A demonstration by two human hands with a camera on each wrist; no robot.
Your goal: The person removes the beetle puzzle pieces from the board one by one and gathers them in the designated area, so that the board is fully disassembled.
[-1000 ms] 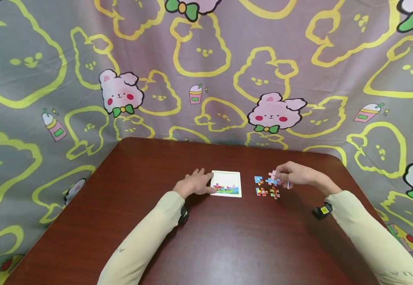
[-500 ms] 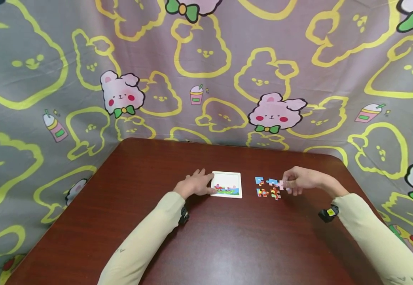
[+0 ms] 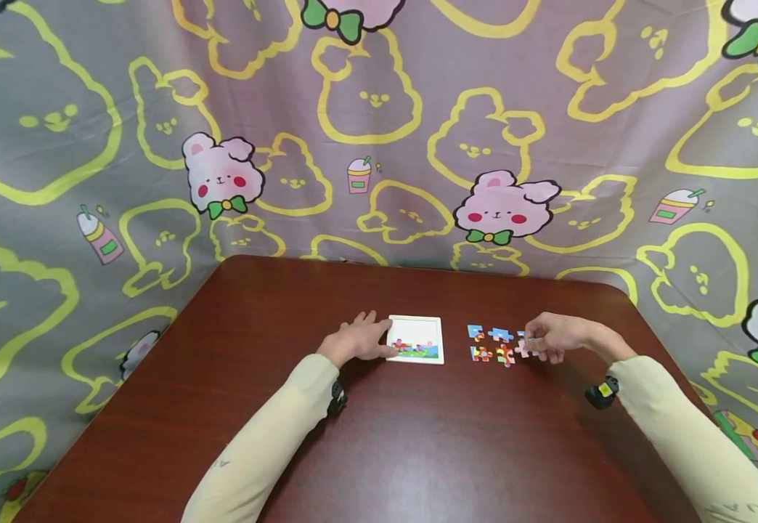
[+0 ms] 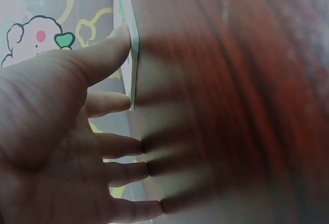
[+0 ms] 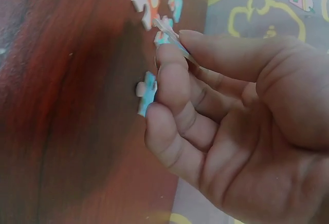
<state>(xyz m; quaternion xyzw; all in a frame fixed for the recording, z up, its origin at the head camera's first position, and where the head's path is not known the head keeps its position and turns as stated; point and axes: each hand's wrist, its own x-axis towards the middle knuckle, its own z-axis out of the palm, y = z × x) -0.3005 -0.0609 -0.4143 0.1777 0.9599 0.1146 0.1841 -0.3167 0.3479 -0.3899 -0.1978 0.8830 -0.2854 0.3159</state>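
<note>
A white-framed puzzle board (image 3: 416, 327) lies on the table, with a picture filled in along its lower part. My left hand (image 3: 357, 339) rests at its left side; in the left wrist view the thumb (image 4: 110, 52) and index finger touch the board's edge, the other straight fingers reaching the tabletop. To the right, my right hand (image 3: 557, 335) pinches a pinkish puzzle piece (image 3: 523, 349) between thumb and index finger. The right wrist view shows this held piece (image 5: 172, 36) tilted above the table. Another blue puzzle piece (image 5: 148, 94) lies beneath the curled fingers, partly hidden.
Several loose pieces lie between board and right hand, among them a blue piece (image 3: 500, 334), an orange-red piece (image 3: 504, 354) and a corner piece (image 3: 475, 332). Behind the brown table (image 3: 379, 443) hangs a patterned cloth (image 3: 379, 145).
My right hand has carried the pink piece rightward from above the blue piece, then slightly toward me, beside the orange-red one. The left hand and board have stayed put.
</note>
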